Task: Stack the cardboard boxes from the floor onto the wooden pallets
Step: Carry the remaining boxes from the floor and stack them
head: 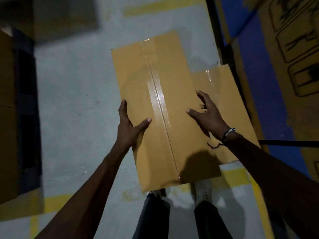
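Observation:
A long cardboard box (160,100) with clear tape down its middle seam lies lengthwise in front of me, its near end over my shoes. My left hand (128,126) grips its left edge, thumb on top and fingers down the side. My right hand (207,114) holds the right edge, thumb on the top face and fingers spread over the side. A second taped cardboard box (229,104) lies lower, just right of the first and partly under my right wrist.
Grey concrete floor (74,100) with yellow tape lines (53,202) stretches left. A dark stack with a brown carton (6,118) stands at the far left. On the right stand a large printed carton (293,57), blue sheeting (255,75) and a black strap.

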Demonstrator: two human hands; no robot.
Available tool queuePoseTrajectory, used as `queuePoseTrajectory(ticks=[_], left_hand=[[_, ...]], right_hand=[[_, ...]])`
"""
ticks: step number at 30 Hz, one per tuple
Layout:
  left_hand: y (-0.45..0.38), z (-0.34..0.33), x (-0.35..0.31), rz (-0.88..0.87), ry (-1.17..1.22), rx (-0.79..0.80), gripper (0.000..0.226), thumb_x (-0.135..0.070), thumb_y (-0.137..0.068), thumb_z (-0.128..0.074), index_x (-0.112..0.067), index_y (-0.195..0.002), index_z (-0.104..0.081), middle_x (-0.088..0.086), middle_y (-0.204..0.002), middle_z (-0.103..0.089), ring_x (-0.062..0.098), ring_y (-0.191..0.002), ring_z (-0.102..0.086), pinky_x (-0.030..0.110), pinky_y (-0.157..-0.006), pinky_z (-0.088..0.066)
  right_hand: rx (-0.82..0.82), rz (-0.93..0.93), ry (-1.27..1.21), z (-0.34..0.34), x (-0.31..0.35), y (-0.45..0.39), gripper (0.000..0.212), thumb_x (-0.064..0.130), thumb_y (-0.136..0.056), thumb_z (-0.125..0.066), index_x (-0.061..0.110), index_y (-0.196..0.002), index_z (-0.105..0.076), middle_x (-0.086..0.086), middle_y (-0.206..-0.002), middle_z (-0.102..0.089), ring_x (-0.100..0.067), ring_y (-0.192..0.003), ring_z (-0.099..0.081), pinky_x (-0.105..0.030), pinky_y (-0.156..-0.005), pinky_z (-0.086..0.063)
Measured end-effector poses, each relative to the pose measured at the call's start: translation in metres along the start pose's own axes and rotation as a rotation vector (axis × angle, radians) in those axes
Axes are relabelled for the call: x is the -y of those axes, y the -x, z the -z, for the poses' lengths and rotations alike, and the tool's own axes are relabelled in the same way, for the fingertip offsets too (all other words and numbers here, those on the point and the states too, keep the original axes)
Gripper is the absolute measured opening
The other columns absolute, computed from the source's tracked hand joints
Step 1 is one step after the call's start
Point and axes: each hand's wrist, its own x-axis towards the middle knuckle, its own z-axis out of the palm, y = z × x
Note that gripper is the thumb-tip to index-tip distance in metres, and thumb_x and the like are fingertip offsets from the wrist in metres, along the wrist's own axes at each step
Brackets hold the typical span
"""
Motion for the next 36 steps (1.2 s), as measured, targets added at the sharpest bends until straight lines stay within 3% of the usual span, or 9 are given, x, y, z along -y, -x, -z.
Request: queuePoseTrajectory(ticks=[3,8,11,14,18,23,27,32,36], left_hand=[[0.039,0.034,-0.057,0.006,0.07,-0.039,0.121,-0.052,-0.075,-0.088,-0.043,-0.161,-0.003,-0.006,-0.167,-0.024,0.018,-0.145,-0.037,0.052,-0.118,-0.039],[0.119,0.084,-0.144,0.034,0.169,-0.138,0.13,-0.06,-0.07,-0.089,-0.048,-0.159,0.005,0.002,-0.168,-0.027,0.024,-0.148,-0.037,0.053,-0.118,-0.038],[0.176,0.111,-0.187,0.042,0.214,-0.191,0.128,-0.06,-0.071,-0.088,-0.049,-0.158,0.006,0.002,-0.165,-0.031,0.023,-0.142,-0.044,0.052,-0.114,-0.042],[0.239,0.137,-0.217,0.053,0.24,-0.297,0.126,-0.059,-0.072,-0.087,-0.047,-0.159,0.002,0.001,-0.165,-0.031,0.026,-0.142,-0.044,0.051,-0.115,-0.042],[0.325,0.165,-0.242,0.05,0.301,-0.442,0.115,-0.063,-0.07,-0.087,-0.042,-0.158,-0.015,-0.009,-0.148,-0.046,0.019,-0.128,-0.055,0.049,-0.107,-0.049],[0.432,0.192,-0.26,0.028,0.446,-0.675,0.096,-0.053,-0.075,-0.088,-0.048,-0.151,-0.031,-0.022,-0.134,-0.053,0.007,-0.12,-0.058,0.035,-0.09,-0.053],[0.508,0.213,-0.246,0.017,0.499,-0.813,0.095,-0.055,-0.074,-0.09,-0.054,-0.15,-0.034,-0.018,-0.143,-0.054,0.009,-0.126,-0.058,0.04,-0.098,-0.054],[0.575,0.235,-0.227,0.029,0.544,-0.969,0.091,-0.044,-0.079,-0.089,-0.048,-0.153,-0.036,-0.022,-0.145,-0.054,-0.006,-0.125,-0.056,0.027,-0.097,-0.051],[0.624,0.262,-0.194,0.063,0.59,-1.053,0.091,-0.046,-0.077,-0.09,-0.052,-0.15,-0.036,-0.023,-0.143,-0.055,-0.001,-0.125,-0.058,0.037,-0.101,-0.054]], right_hand=[[0.023,0.094,0.006,0.025,0.064,0.033,0.076,0.034,-0.09,-0.078,0.036,-0.154,-0.038,0.011,-0.158,-0.042,-0.016,-0.14,-0.041,-0.038,-0.109,-0.041],[0.033,0.221,0.002,0.062,0.165,0.1,0.07,0.039,-0.091,-0.077,0.046,-0.15,-0.04,0.028,-0.147,-0.044,-0.014,-0.133,-0.046,-0.029,-0.093,-0.043],[0.09,0.275,-0.036,0.078,0.22,0.147,0.069,0.038,-0.092,-0.076,0.052,-0.148,-0.039,0.045,-0.14,-0.039,-0.005,-0.135,-0.042,-0.034,-0.105,-0.04],[0.166,0.355,-0.034,0.089,0.264,0.193,0.068,0.032,-0.093,-0.076,0.05,-0.147,-0.04,0.036,-0.148,-0.042,-0.007,-0.14,-0.042,-0.041,-0.118,-0.037],[0.28,0.423,-0.044,0.092,0.311,0.249,0.069,0.034,-0.091,-0.078,0.048,-0.146,-0.04,0.023,-0.151,-0.046,-0.007,-0.141,-0.046,-0.046,-0.118,-0.041],[0.482,0.497,-0.02,0.07,0.359,0.313,0.072,0.038,-0.091,-0.077,0.049,-0.148,-0.035,0.023,-0.153,-0.046,0.001,-0.143,-0.04,-0.048,-0.121,-0.036],[0.648,0.539,-0.001,0.04,0.386,0.357,0.069,0.037,-0.09,-0.077,0.049,-0.146,-0.037,0.018,-0.15,-0.051,-0.003,-0.138,-0.048,-0.049,-0.118,-0.041],[0.797,0.587,0.035,-0.011,0.401,0.406,0.07,0.041,-0.091,-0.075,0.051,-0.147,-0.035,0.023,-0.149,-0.049,0.002,-0.137,-0.048,-0.046,-0.117,-0.043],[0.888,0.609,0.073,-0.063,0.406,0.45,0.068,0.042,-0.091,-0.074,0.052,-0.146,-0.034,0.029,-0.144,-0.049,0.008,-0.13,-0.05,-0.041,-0.113,-0.046]])
